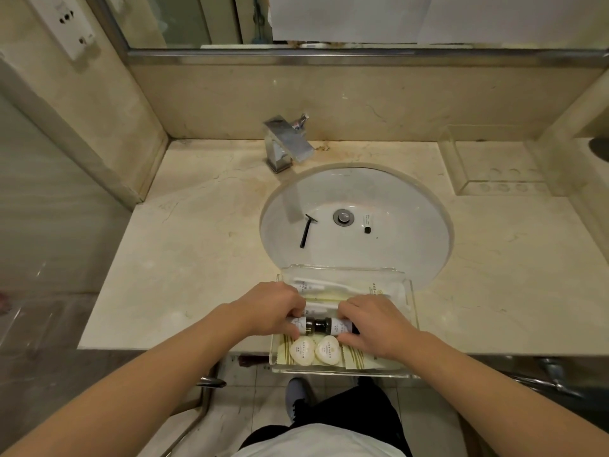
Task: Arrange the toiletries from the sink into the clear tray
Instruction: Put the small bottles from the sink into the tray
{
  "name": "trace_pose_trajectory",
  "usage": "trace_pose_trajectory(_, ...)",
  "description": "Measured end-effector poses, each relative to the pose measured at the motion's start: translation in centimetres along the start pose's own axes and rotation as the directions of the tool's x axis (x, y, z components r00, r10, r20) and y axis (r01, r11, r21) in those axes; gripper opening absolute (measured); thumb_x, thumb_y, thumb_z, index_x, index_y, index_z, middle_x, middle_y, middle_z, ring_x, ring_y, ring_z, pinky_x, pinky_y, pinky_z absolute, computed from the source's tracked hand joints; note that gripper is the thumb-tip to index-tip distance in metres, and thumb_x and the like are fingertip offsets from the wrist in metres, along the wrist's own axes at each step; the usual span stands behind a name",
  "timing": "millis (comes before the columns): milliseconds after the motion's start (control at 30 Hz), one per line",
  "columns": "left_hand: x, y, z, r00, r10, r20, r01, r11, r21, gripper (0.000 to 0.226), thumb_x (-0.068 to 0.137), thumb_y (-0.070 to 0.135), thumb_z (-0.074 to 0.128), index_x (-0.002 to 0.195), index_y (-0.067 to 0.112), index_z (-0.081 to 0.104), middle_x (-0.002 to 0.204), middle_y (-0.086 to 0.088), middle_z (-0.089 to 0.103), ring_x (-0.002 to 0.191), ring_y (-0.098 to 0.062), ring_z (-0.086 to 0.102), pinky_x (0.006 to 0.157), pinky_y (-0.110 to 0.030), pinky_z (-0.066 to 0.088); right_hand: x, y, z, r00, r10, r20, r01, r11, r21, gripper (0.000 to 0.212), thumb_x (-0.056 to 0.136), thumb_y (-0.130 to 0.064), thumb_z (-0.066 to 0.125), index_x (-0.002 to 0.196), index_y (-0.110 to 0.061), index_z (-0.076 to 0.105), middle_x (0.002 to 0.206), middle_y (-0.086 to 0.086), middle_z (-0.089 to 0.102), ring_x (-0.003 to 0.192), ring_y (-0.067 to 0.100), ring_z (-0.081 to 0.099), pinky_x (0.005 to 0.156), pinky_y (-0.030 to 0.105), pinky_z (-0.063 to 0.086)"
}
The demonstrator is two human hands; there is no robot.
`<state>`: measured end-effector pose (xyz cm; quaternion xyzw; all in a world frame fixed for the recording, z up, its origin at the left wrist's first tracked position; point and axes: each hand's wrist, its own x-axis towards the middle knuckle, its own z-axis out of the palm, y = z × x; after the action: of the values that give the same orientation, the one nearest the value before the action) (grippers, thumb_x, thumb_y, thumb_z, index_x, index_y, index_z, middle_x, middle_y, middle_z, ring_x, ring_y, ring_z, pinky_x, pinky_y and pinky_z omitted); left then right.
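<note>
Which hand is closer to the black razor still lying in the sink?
Left. The left hand is just below the black razor, slightly left of it; the right hand is below and farther right. Both are in the clear tray.

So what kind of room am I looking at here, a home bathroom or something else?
Most likely a hotel bathroom. A marble vanity counter holds an undermount sink with a chrome faucet below a wall mirror, and the clear tray carries guest-size toiletries, including two heart-shaped soaps.
</note>
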<state>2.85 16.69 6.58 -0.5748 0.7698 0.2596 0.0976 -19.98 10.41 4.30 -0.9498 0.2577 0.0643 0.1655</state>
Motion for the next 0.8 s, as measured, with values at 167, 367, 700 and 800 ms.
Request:
trace_pose_trajectory(167, -0.1, -0.3, -0.4, 0.998, -0.005, -0.063, 0.005, 1.000, 0.001, 0.036, 0.082, 0.054, 0.064, 0.083, 0.018, 0.062, 0.085, 0.004, 0.058, 0.076, -0.015, 0.054, 0.062, -0.028, 0.040, -0.3, 0.8, -0.9, 0.996, 0.052, -0.074, -0.051, 0.999, 0.005, 0.036, 0.087, -0.054, 0.044, 0.101, -0.023, 0.055, 0.083, -0.004, 0.063, 0.075, 0.018, 0.054, 0.071, 0.031, 0.041)
trace_pose_trajectory(367, 0.6, -0.8, -1.8, 0.966, -0.108, -0.235, 0.090, 0.992, -0.085, 0.037, 0.090, 0.053, 0.053, 0.075, 0.019, 0.056, 0.075, 0.007, 0.056, 0.066, -0.011, 0.050, 0.062, -0.025, 0.041, -0.2, 3.0, -2.0, 0.940, 0.240, -0.242, -0.230, 0.971, 0.069, 0.027, 0.090, -0.045, 0.050, 0.092, -0.020, 0.061, 0.067, -0.008, 0.059, 0.064, 0.015, 0.055, 0.062, 0.030, 0.045)
trace_pose_trajectory(700, 5.8, -4.0, -4.3, 0.887, -0.366, -0.283, 0.268, 0.905, -0.330, 0.025, 0.092, 0.036, 0.055, 0.086, 0.014, 0.064, 0.084, 0.003, 0.062, 0.076, -0.017, 0.058, 0.069, -0.033, 0.050, 3.4, 7.4, -4.1, 0.773, 0.584, -0.249, -0.484, 0.796, 0.363, 0.012, 0.091, -0.023, 0.049, 0.088, -0.017, 0.060, 0.076, -0.004, 0.063, 0.071, 0.019, 0.056, 0.057, 0.029, 0.039)
trace_pose_trajectory(800, 8.2, -5.2, -4.5, 0.878, -0.421, -0.229, 0.320, 0.870, -0.376, 0.020, 0.090, 0.034, 0.056, 0.091, 0.015, 0.065, 0.093, 0.001, 0.064, 0.082, -0.018, 0.059, 0.076, -0.037, 0.053, 5.0, 9.1, -4.0, 0.770, 0.617, -0.163, -0.522, 0.756, 0.395, 0.013, 0.091, -0.024, 0.048, 0.091, -0.018, 0.060, 0.085, -0.002, 0.061, 0.078, 0.019, 0.057, 0.062, 0.030, 0.043)
